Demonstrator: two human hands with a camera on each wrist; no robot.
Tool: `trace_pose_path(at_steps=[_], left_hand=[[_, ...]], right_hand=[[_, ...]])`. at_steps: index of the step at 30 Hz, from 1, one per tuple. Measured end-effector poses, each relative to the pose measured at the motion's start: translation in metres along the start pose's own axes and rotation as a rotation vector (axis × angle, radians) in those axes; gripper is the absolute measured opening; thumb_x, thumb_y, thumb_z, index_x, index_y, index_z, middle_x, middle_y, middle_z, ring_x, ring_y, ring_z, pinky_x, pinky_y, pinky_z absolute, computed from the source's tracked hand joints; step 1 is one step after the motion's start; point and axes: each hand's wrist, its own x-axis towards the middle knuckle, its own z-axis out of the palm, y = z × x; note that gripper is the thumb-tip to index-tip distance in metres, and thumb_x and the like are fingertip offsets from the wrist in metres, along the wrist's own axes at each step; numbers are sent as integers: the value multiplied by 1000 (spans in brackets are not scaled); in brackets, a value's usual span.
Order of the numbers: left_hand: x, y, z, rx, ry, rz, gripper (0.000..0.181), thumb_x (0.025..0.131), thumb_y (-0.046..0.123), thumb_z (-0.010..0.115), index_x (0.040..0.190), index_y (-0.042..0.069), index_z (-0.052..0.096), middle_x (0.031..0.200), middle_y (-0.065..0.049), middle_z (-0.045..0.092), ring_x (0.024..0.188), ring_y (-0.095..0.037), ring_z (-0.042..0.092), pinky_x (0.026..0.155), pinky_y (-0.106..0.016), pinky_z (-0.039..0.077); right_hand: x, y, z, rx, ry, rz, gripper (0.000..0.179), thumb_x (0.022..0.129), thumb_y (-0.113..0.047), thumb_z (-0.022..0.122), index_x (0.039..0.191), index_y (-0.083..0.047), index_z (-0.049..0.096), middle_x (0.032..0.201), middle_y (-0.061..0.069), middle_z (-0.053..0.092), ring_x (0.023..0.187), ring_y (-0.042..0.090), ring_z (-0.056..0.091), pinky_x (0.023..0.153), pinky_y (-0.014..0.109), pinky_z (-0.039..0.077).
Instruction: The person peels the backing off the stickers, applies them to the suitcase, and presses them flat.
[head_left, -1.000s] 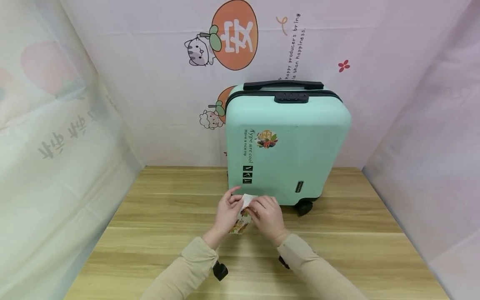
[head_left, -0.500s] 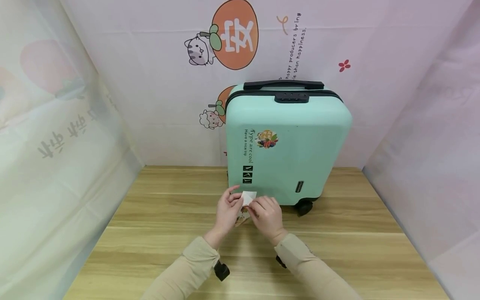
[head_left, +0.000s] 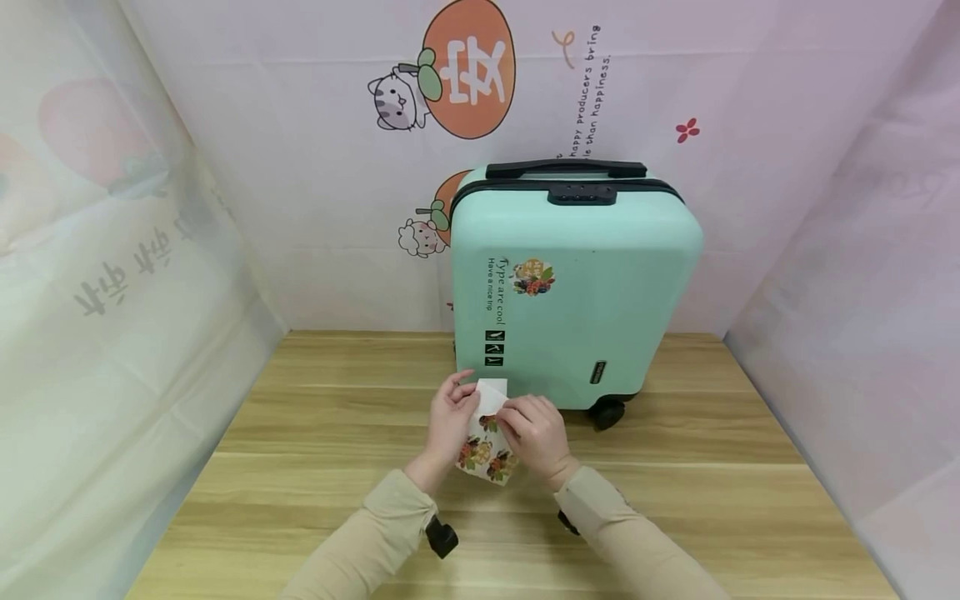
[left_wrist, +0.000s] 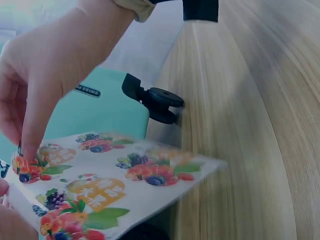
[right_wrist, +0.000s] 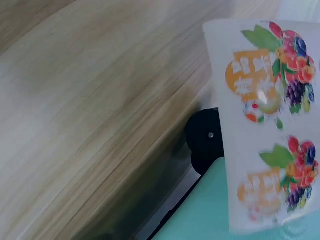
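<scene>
White paper sheet of multicolour fruit stickers [head_left: 487, 454] is held in both hands, up off the pale wood-grain tabletop [head_left: 337, 417] & in front of the lower L part of the upright mint-green hard-shell suitcase [head_left: 585, 317]. Sheet tilts; its upper end, btwn the hands, shows a blank white area (folded over or not, can't tell). Prints = red/purple berries, green leaves, orange patches w/ white characters.

Bare L hand [head_left: 450, 421]: thumb & fingers pinch sheet's L edge nr the top, one finger sticking up free. Bare R hand [head_left: 536, 433]: fingers curled, thumb & fingertips pinch the opp. edge; L wrist view has them right at a corner print. Can't tell if a sticker's lifted there. Hands close tog., just the sheet btwn.

Both arms in beige cloth sleeves [head_left: 375, 533]; small black device [head_left: 441, 537] by the L cuff.

Suitcase: black top handle [head_left: 566, 169], black combo lock [head_left: 582, 194] below it, round fruit sticker [head_left: 532, 277] on upper L of the shell, beside black printed lettering [head_left: 501, 292]. Small black nameplate [head_left: 597, 372] lower R, black wheel [head_left: 607, 412] at that corner. Behind: white cloth backdrop [head_left: 300, 167] w/ cartoon prints.
</scene>
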Motion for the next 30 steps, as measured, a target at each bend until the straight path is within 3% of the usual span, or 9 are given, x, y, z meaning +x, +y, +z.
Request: trace_pose_path(at_steps=[3,6,9,15,22,27,30], left_hand=[[3,-5,-4,8,-4,-24,39,91,-5,54,129,-6,47,108,-27,63,88,-10,64,73,-17,51],[5,-8,-8,38,-17,-50,42,89,-7,56,129,-7,47,109,-27,63,90,-13,65,76,-20,53],[5,-10,-12,88,-29,-86,43,87,-6,58,129,-6,49,110,-25,62,91,-16,66,78,-23,55],[5,-14,-19,149,-43,-118,44,84,-4,63,127,-5,52,108,-22,65,91,-19,67,78,-26,56],[6,-26,-27,154,-43,-169,44,82,-5,65,124,-5,54,104,-21,65,78,-10,64,74,-27,56],[7,-39,-32,175,-71,-196,48,82,-6,65,128,-7,50,105,-24,63,73,-9,63,73,-33,58],[8,-47,-34,171,-74,-228,51,81,-6,66,129,-6,48,106,-24,62,73,-9,62,73,-36,58]], right_hand=[[-2,2,-2,26,-18,-35,7,80,-9,74,75,-10,69,77,1,65,67,14,60,58,27,49],[-3,5,-4,41,-32,-60,20,93,-15,59,76,-10,69,78,1,65,68,14,60,59,27,50],[-5,7,-6,49,-45,-84,32,98,-19,47,76,-11,69,79,0,65,69,14,61,60,27,50],[-10,9,-11,62,-78,-140,34,98,-18,44,76,-12,68,79,0,65,68,13,60,60,27,50],[-15,9,-21,99,-99,-165,31,98,-18,47,75,-11,68,79,0,65,68,12,61,61,26,50],[-18,9,-28,129,-95,-138,27,96,-18,53,77,-11,69,79,0,66,69,12,62,62,27,51],[-20,11,-32,146,-75,-75,13,89,-13,66,76,-10,69,78,1,67,69,14,63,63,28,52]])
